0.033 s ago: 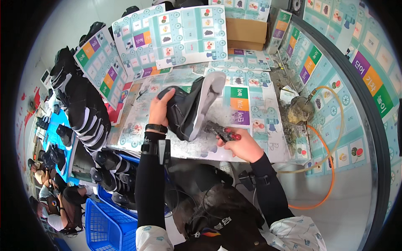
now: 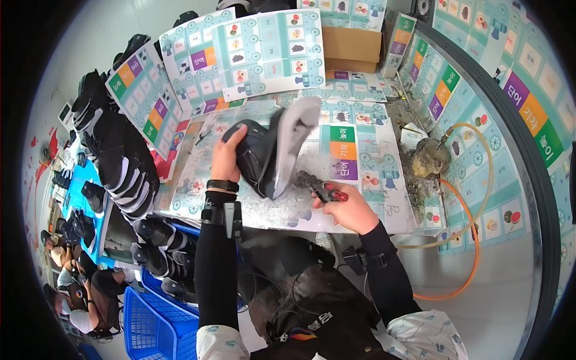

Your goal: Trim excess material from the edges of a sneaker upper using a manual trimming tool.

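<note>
My left hand (image 2: 225, 157) is closed around the ankle end of a black shoe (image 2: 257, 155). The shoe is held up above the worktable, tilted on its side with its pale sole (image 2: 295, 135) turned to the right. Motion smears the upper end of the sole. In my right hand (image 2: 353, 210) is a dark, grimy hand tool (image 2: 319, 187) with red on its handle; I cannot make out its exact kind. Its dark head sits close beside the lower end of the sole. Whether the two touch cannot be told.
Printed boards (image 2: 273, 54) stand along the back of the table (image 2: 384, 210). A crusted pot (image 2: 429, 157) with hoses is at the right. Stacked black shoes (image 2: 123, 156) line the left, above a blue basket (image 2: 150, 327). People (image 2: 90, 300) sit at the far left.
The shoe has shifted slightly, and its sole is now blurred. My left hand has moved a little, while my right hand and the tool have barely shifted to the right.
</note>
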Demonstrator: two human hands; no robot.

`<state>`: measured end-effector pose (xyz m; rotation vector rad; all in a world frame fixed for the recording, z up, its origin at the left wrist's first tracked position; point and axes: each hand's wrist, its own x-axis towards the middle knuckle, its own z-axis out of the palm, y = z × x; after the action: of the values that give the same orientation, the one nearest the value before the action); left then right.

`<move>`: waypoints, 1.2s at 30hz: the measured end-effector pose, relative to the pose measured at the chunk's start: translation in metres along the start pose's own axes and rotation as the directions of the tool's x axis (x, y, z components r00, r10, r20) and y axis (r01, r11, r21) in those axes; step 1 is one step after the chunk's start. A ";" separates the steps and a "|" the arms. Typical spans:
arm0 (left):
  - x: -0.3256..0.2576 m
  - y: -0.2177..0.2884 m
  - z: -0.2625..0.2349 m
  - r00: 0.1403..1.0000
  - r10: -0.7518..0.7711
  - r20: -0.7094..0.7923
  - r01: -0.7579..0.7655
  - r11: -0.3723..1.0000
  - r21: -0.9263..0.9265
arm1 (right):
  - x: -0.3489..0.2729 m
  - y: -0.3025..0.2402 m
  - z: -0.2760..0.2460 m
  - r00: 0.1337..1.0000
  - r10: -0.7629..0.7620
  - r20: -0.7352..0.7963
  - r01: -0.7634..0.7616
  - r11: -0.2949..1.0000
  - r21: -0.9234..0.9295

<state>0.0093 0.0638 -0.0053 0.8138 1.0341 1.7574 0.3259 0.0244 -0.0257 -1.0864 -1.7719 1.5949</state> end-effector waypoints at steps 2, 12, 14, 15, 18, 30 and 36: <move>0.011 0.006 -0.013 0.995 -0.011 0.095 0.013 1.000 -0.026 | 0.004 0.000 -0.002 0.999 -0.032 -0.039 0.031 0.999 -0.014; 0.009 -0.011 -0.074 0.958 -0.257 0.128 0.230 0.954 0.194 | 0.036 0.007 0.005 0.946 -0.292 -0.141 0.217 0.892 -0.397; 0.011 -0.002 -0.093 0.966 -0.198 0.166 0.133 0.932 0.336 | 0.047 0.006 0.014 0.940 -0.305 -0.151 0.220 0.883 -0.415; 0.013 0.001 -0.099 0.964 -0.144 0.223 0.026 0.887 0.461 | 0.052 0.006 0.017 0.932 -0.322 -0.168 0.221 0.869 -0.442; 0.017 0.019 -0.074 0.929 -0.281 0.240 0.175 0.907 0.383 | 0.057 0.011 0.011 0.943 -0.319 -0.092 0.250 0.864 -0.437; 0.049 0.021 -0.057 0.959 -0.253 0.131 0.078 0.674 0.734 | 0.053 0.010 0.015 0.959 -0.281 -0.018 0.238 0.842 -0.484; 0.086 -0.009 -0.114 0.852 -0.025 0.522 -0.458 0.448 0.768 | 0.043 -0.006 0.022 0.968 -0.246 -0.053 0.195 0.865 -0.462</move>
<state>-0.1163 0.1118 -0.0547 2.0184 1.5383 0.9762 0.2832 0.0479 -0.0300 -1.0955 -2.1643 0.9846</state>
